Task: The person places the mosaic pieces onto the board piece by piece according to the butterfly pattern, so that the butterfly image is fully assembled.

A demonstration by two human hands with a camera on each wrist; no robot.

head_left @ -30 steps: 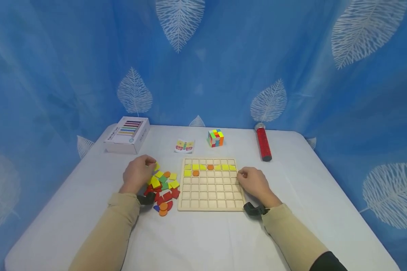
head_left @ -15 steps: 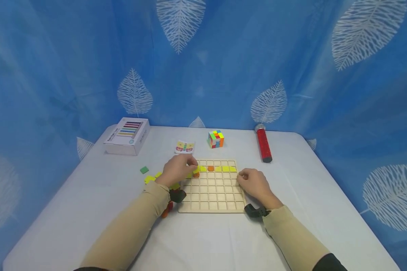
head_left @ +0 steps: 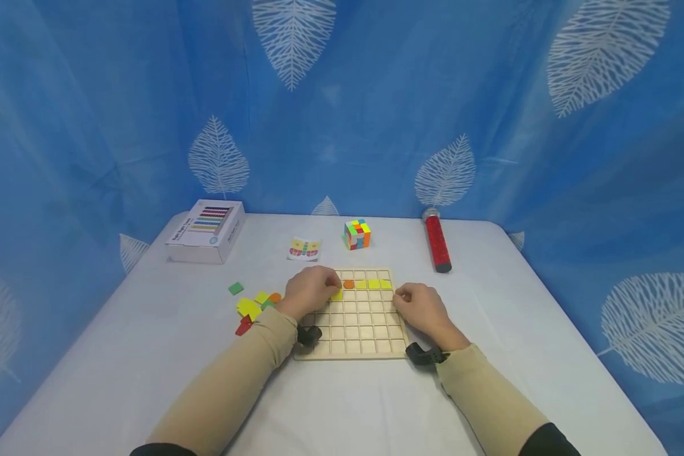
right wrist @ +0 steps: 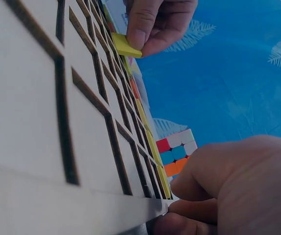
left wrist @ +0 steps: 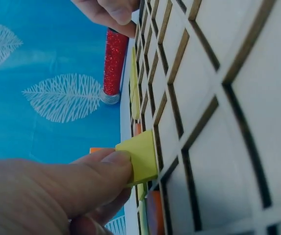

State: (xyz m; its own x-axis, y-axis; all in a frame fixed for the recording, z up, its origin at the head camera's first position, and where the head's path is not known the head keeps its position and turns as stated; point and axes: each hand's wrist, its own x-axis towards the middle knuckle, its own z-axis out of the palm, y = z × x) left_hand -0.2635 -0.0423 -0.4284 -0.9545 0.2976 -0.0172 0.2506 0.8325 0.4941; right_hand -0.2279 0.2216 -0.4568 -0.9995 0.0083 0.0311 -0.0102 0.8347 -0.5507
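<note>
My left hand (head_left: 310, 291) pinches a yellow square tile (left wrist: 139, 155) between thumb and fingers, over the upper left of a pale wooden grid board (head_left: 353, 330). In the left wrist view the tile stands tilted, one edge right at the grid lines. An orange round tile (left wrist: 154, 210) sits in a cell close under it. Along an upper row lie an orange disc (head_left: 349, 284) and several yellow tiles (head_left: 374, 284). At the board's right edge, my right hand (head_left: 424, 311) grips the rim with curled fingers. My left hand hides the board's upper left cells.
Left of the board lies a loose pile of yellow tiles (head_left: 249, 308), with red, green and orange ones, partly behind the left sleeve. A green tile (head_left: 236, 289) lies apart. Farther back are a white box (head_left: 205, 234), butterfly card (head_left: 304, 249), puzzle cube (head_left: 357, 235) and red glittery tube (head_left: 437, 242).
My left hand has moved right from the tile pile to the board, carrying the yellow tile. A green tile now lies apart from the pile. My right hand stays at the board's edge.
</note>
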